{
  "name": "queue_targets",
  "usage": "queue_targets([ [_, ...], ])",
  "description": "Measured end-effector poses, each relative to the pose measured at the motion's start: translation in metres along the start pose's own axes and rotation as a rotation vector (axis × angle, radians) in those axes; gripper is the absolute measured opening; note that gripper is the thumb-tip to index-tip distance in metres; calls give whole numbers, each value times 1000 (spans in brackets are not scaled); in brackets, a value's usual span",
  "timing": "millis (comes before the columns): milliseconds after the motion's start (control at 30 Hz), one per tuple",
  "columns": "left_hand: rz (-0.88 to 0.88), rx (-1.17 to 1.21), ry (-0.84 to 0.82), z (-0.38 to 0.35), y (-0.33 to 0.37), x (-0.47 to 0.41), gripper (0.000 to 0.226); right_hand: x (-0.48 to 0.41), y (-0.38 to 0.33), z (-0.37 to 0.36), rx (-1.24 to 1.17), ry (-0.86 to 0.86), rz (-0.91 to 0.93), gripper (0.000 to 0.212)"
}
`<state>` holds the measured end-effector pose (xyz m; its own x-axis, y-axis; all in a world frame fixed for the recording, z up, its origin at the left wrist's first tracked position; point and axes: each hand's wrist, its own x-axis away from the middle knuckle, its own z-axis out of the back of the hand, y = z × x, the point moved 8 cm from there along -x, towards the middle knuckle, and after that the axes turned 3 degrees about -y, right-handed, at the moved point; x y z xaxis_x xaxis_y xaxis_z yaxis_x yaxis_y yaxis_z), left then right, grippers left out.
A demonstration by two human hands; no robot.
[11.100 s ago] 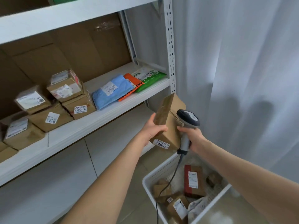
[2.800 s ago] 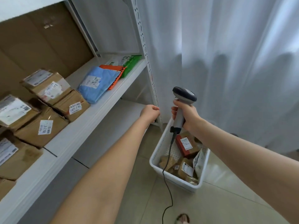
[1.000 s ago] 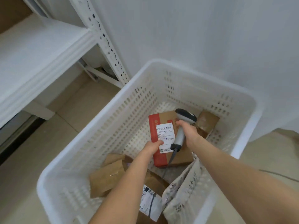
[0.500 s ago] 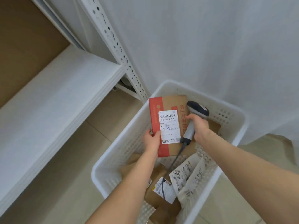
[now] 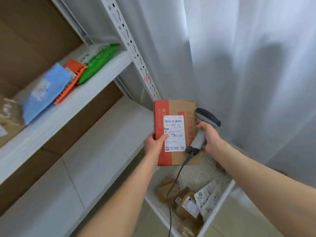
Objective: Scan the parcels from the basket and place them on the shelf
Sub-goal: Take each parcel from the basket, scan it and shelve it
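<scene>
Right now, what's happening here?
A person is partway through scanning parcels. The left hand grips a red-and-brown parcel by its edge, label facing the camera, above the white basket. The right hand holds a corded barcode scanner right beside it. Other brown parcels lie in the basket. A blue mailer, orange mailer and green mailer sit on the shelf.
</scene>
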<state>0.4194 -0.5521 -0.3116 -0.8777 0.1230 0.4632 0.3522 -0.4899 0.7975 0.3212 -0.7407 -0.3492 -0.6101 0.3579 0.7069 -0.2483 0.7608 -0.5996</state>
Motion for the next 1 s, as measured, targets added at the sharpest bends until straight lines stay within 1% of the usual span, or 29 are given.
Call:
queue_targets([
  [100, -25, 14, 29, 41, 43, 39, 64, 55, -28, -26, -10, -47, -3, 9],
  [167, -15, 47, 17, 65, 63, 66, 70, 91, -40, -43, -18, -84, -22, 6],
  [267, -16, 137, -52, 93, 85, 99, 60, 136, -49, -62, 2, -110, -44, 9],
  [300, -26, 143, -64, 102, 89, 106, 59, 150, -50, -69, 7, -128, -47, 11],
  [400, -34, 155, -112, 122, 98, 125, 67, 188, -55, -87, 21, -174, -46, 14],
  [500, -43, 179, -137, 145, 102, 144, 58, 218, -56, -105, 63, -217, -27, 23],
  [567, -94, 179, -125, 167, 110, 159, 56, 237, -55, -117, 72, -244, -19, 28],
  [633, -152, 161, -120, 190, 120, 172, 59, 254, -50, -127, 59, -267, -21, 30],
  [733, -231, 149, -173, 227, 126, 188, 61, 274, -33, -144, 47, -291, -15, 42],
  [767, -253, 128, -196, 239, 125, 190, 60, 280, -26, -150, 34, -289, -6, 40],
  [867, -277, 77, -263, 273, 117, 194, 61, 300, -8, -169, 29, -274, 36, 28],
  [1000, -244, 34, -390, 293, 98, 194, 68, 319, 10, -195, 55, -252, 106, 18],
])
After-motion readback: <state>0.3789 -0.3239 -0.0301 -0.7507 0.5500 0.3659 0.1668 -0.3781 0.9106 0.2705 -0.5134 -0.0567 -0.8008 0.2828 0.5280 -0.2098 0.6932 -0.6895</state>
